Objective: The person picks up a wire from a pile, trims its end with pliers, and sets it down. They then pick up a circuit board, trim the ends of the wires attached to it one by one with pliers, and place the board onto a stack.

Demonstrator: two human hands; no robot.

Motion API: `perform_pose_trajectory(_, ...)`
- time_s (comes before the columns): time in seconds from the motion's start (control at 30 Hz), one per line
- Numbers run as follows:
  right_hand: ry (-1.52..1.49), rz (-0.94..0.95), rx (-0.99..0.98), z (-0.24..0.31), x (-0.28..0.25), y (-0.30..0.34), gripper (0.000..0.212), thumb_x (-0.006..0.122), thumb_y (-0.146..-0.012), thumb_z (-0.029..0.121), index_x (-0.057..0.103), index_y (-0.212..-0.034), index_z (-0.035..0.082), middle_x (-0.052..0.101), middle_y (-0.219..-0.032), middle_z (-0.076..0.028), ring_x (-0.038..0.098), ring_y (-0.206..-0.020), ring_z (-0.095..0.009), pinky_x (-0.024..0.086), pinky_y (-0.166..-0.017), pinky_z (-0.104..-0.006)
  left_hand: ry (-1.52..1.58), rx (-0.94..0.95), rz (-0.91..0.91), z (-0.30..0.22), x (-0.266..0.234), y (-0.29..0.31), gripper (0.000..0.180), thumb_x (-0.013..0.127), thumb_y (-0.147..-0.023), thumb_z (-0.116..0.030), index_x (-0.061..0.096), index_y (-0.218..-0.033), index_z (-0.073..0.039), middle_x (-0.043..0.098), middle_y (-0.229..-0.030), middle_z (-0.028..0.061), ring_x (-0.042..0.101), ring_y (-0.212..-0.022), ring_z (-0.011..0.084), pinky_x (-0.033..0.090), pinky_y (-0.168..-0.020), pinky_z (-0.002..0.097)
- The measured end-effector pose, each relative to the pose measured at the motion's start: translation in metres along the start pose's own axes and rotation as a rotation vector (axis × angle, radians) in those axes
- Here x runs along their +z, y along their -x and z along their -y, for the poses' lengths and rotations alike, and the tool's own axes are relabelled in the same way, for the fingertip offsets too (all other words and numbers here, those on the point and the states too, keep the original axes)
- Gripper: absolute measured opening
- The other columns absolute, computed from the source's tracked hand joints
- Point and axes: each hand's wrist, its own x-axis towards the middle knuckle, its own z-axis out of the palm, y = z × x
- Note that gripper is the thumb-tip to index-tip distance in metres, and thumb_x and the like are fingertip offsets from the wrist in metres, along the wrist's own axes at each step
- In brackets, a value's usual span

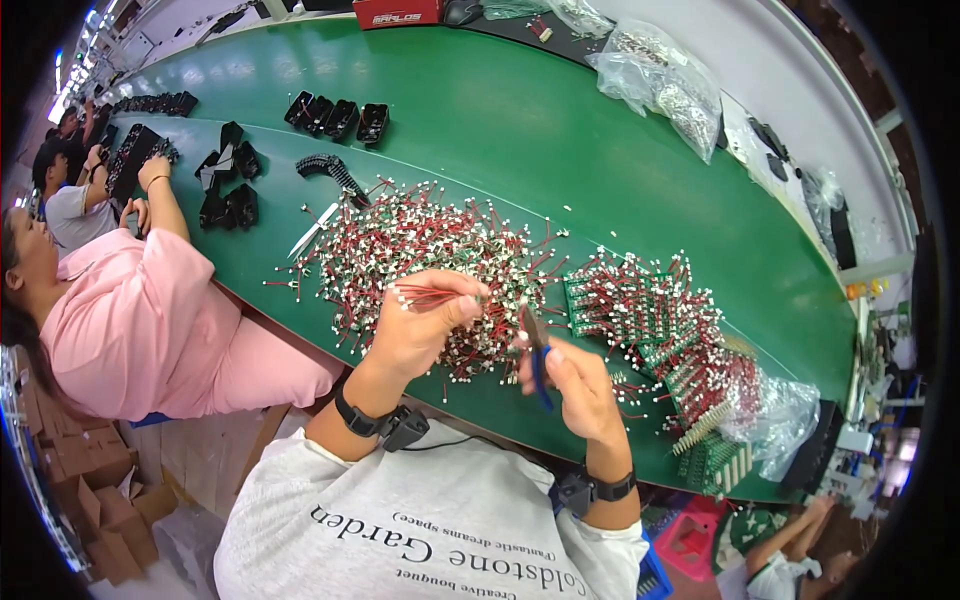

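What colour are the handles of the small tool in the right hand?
Blue, on the small cutting pliers in the right hand; head view.

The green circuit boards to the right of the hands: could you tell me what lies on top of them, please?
Red wires with white connectors lie heaped on the green circuit boards; most of each board's surface beneath is covered.

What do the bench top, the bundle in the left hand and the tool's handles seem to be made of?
Bench top: probably a rubbery or vinyl mat, green, with soft sheen. Bundle: thin red plastic-coated wires with white, likely plastic, ends. Handles: look like blue plastic or rubber sleeves on dark metal cutters in the right hand.
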Motion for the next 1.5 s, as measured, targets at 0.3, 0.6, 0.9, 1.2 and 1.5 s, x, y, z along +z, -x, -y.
perform_pose_trajectory(0.3,0.868,-0.349,-0.253,0.019,0.006,-0.002,0.035,0.051,-0.096,0.017,0.057,-0.123,-0.004,0.061,-0.093,-0.018,0.059,-0.080,-0.032,0.047,-0.074,-0.0375,-0.621,0.275,-0.082,-0.015,-0.001,0.008,0.018,0.074,-0.080,0.004,0.068,-0.097,0.002,0.068,-0.101,0.0122,0.065,-0.095,0.0172,0.053,-0.085,0.0291)
perform_pose_trajectory(0.6,0.568,-0.109,-0.227,0.021,0.012,0.005,0.037,0.048,-0.098,0.019,0.057,-0.124,-0.006,0.061,-0.083,-0.013,0.056,-0.069,-0.022,0.044,-0.064,-0.0326,-0.686,0.378,0.131,-0.009,0.007,-0.001,0.018,0.076,-0.075,0.009,0.070,-0.089,0.000,0.070,-0.096,0.0115,0.067,-0.090,0.0188,0.055,-0.080,0.0298)
perform_pose_trajectory(0.9,0.073,0.097,0.056,0.005,0.001,0.008,0.043,0.043,-0.101,0.029,0.059,-0.121,-0.007,0.064,-0.083,-0.007,0.061,-0.075,-0.015,0.050,-0.073,-0.0275,-0.293,0.076,0.116,0.001,0.008,0.001,0.015,0.076,-0.076,0.004,0.067,-0.088,0.000,0.069,-0.094,0.0159,0.066,-0.094,0.0234,0.053,-0.083,0.0345)
perform_pose_trajectory(1.2,0.269,-0.134,-0.062,0.002,0.001,-0.009,0.043,0.045,-0.101,0.030,0.058,-0.121,-0.006,0.064,-0.089,-0.010,0.061,-0.078,-0.019,0.050,-0.071,-0.0306,-0.513,0.209,-0.169,-0.006,-0.005,0.004,0.016,0.072,-0.080,0.005,0.067,-0.095,0.002,0.065,-0.104,0.0149,0.063,-0.101,0.0217,0.050,-0.089,0.0335)
perform_pose_trajectory(1.5,0.810,-0.326,-0.274,0.017,0.010,-0.003,0.032,0.052,-0.095,0.014,0.057,-0.121,-0.005,0.061,-0.089,-0.017,0.060,-0.075,-0.030,0.047,-0.068,-0.0366,-0.618,0.256,-0.127,-0.018,0.001,0.011,0.019,0.074,-0.080,0.003,0.069,-0.098,0.000,0.067,-0.105,0.0104,0.064,-0.097,0.0170,0.052,-0.085,0.0280)
